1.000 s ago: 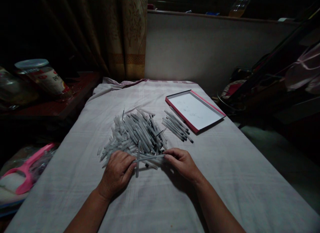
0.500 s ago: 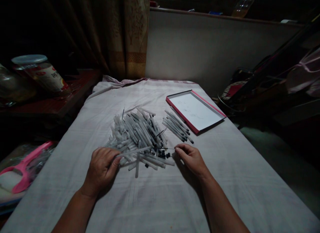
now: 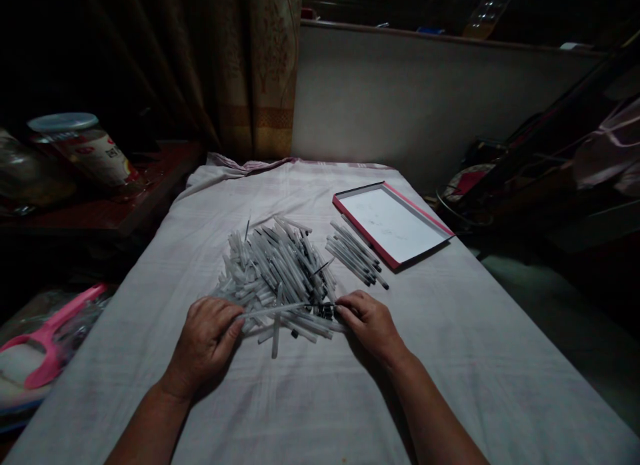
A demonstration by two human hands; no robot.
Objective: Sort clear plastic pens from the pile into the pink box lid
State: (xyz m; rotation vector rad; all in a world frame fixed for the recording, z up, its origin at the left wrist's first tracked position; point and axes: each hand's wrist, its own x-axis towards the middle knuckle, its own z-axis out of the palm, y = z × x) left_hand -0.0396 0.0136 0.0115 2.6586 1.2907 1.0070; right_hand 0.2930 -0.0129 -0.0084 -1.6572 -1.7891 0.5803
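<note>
A big heap of pale pen barrels (image 3: 275, 272) lies in the middle of a cloth-covered table (image 3: 310, 398). My left hand (image 3: 207, 342) rests at the heap's near left edge, fingers pinched on one pale barrel (image 3: 273, 310) that points right. My right hand (image 3: 370, 325) is at the near right edge, fingertips closed by a few small black caps (image 3: 326, 310); whether they hold one is unclear. A smaller row of finished pens (image 3: 356, 254) lies to the right of the heap.
A flat red-edged box lid (image 3: 393, 222) with a white inside sits at the back right. A jar (image 3: 83, 148) stands on a dark side table to the left. Pink scissors (image 3: 47, 338) lie in a bag at the lower left.
My left hand drew back to the left with the barrel. My right hand swung out to the right, then came back in to the black caps by the barrel's tip.
</note>
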